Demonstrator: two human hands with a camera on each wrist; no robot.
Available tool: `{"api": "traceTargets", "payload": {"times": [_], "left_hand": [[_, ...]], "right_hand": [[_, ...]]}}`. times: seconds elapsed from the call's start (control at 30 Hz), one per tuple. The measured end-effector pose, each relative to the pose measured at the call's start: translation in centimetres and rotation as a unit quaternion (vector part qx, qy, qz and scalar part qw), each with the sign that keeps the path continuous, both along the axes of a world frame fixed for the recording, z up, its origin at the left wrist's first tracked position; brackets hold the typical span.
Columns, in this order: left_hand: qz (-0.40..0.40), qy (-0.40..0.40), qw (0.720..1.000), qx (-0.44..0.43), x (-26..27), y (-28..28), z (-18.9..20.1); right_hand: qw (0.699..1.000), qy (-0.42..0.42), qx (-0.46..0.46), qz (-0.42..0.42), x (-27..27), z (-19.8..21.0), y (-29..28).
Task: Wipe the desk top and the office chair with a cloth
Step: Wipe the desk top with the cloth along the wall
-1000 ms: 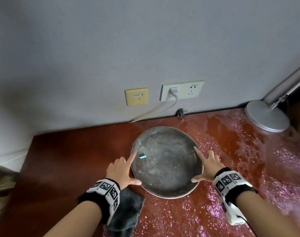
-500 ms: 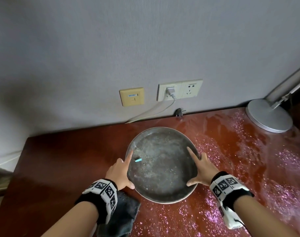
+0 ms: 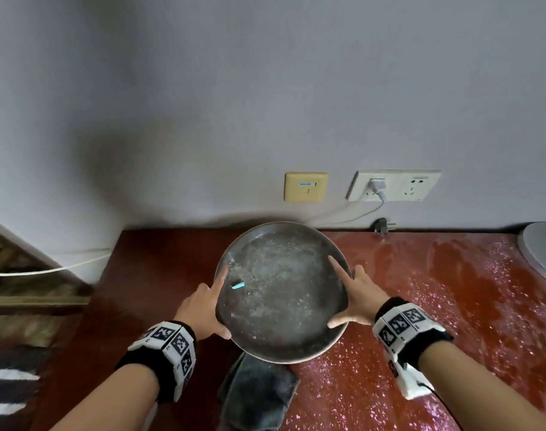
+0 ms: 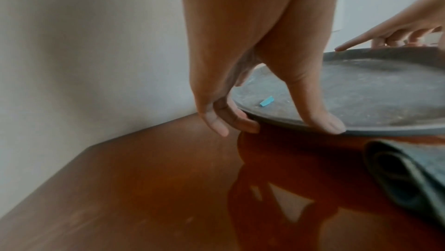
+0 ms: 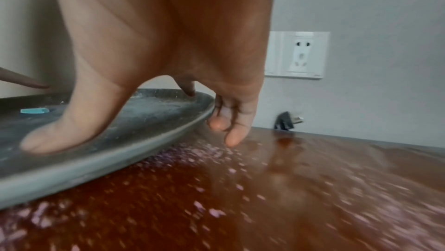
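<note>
- Head view: left hand [image 3: 200,309] and right hand [image 3: 358,301] clasp opposite rims of a round metal tray [image 3: 281,293] over the desk top [image 3: 421,306]. The cloth [image 3: 256,396] lies just below it, soft and limp; take it by a bunched fold.
- Left wrist: thumb on the rim, fingers [image 4: 231,120] curled beneath.
- Right wrist: same clasp; the tray looks rigid, probably light.

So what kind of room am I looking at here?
Probably a home office or study corner: a reddish wooden desk top against a plain wall, wall sockets with a cord plugged in, and a round lamp base at the desk's right edge.
</note>
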State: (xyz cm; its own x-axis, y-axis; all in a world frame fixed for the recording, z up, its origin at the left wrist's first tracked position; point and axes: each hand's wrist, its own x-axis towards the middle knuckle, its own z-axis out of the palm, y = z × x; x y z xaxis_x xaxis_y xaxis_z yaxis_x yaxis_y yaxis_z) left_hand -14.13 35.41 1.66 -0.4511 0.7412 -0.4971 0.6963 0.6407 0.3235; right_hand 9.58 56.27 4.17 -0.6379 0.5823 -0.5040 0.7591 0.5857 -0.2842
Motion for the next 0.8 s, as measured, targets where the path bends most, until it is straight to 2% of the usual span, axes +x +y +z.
{"api": "traceTargets", "payload": {"times": [0.37,0.6,0.8], "left_hand": [[0.155,-0.013,0.988,-0.008,-8.5,-11.2,0.0],[0.221,-0.036,0.974,0.028,-10.9,-13.8,-0.7],[0.237,-0.044,0.969,0.047,-11.0,-13.8,-1.7]], "right_hand": [[0.993,0.016,-0.038,0.115,-14.4,-1.0,-5.7],[0.991,0.036,-0.085,0.096,-19.7,-1.5,-7.1],[0.993,0.035,-0.091,0.067,-20.7,-2.1,-8.3]]}}
